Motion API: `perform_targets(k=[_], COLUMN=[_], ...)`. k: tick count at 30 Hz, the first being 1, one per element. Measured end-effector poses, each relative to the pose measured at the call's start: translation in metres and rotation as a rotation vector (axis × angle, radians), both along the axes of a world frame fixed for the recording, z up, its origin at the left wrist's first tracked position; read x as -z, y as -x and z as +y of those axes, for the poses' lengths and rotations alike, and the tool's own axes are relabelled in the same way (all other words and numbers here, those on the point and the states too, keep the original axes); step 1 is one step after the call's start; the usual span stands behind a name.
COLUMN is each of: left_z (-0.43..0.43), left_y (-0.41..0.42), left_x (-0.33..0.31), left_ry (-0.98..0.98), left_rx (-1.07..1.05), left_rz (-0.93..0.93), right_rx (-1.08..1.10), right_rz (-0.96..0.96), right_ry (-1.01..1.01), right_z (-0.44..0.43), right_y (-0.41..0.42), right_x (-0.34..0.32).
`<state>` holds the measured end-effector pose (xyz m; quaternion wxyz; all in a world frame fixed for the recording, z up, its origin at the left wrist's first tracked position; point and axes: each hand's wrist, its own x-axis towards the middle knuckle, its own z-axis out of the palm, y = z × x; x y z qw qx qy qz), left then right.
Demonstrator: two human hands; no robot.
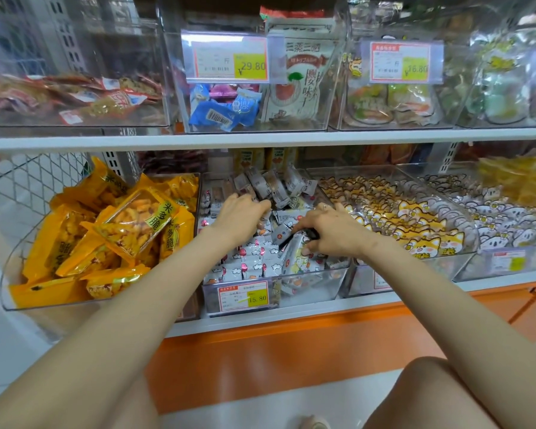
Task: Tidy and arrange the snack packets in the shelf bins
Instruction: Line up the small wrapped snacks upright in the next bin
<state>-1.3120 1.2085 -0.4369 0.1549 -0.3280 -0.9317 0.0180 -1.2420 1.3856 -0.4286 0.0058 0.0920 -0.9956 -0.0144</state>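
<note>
Both hands (242,216) dig among white packets (254,258) filling clear bin (307,289).

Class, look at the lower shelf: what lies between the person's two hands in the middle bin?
In the head view, loose white snack packets lie between the left hand and right hand.

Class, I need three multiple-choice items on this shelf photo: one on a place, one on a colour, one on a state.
1. Which clear plastic bin hold both hands?
A. lower middle
B. upper left
C. lower far right

2. The large crisp bags in the lower left bin are
A. blue
B. yellow-orange
C. green

3. The right hand is
A. flat and empty
B. out of view
C. closed on a small packet

Key:
1 A, the left hand and right hand are in the lower middle bin.
2 B, yellow-orange bags.
3 C, its fingers pinch a small white packet.
</note>
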Motion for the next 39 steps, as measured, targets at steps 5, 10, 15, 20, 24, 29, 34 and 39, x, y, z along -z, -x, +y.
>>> perform_targets(k=[5, 10, 15, 20, 24, 29, 34, 39], left_z=[-0.005, -0.017, -0.018, -0.015, -0.028, -0.049, -0.059, -0.059], left_y=[0.0, 0.002, -0.011, -0.025, -0.023, -0.022, -0.029, -0.035], left_x=[-0.001, -0.001, -0.013, -0.014, -0.022, -0.026, -0.025, -0.023], left_ry=[-0.095, -0.383, -0.714, -0.583, -0.486, -0.324, -0.045, 0.101], left_rx=[0.001, 0.021, 0.164, 0.153, -0.029, -0.186, -0.248, -0.226], left_rz=[-0.076, -0.178, -0.428, -0.435, -0.251, -0.108, -0.2, -0.081], right_rx=[0.002, 0.078, 0.145, 0.045, 0.039, -0.054, -0.042, -0.005], right_rz=[-0.007, 0.056, 0.236, 0.15, 0.27, 0.317, 0.236, 0.244], right_ry=[0.167, 0.742, 1.257, 1.428, 1.0, 0.137, -0.125, -0.112], right_z=[0.002, 0.011, 0.012, -0.006, -0.002, -0.002, -0.011, -0.014], right_y=[-0.001, -0.008, -0.006, -0.004, 0.008, 0.02, 0.028, 0.032], right_x=[-0.001, -0.015, -0.019, -0.013, -0.002, 0.004, 0.008, 0.01])
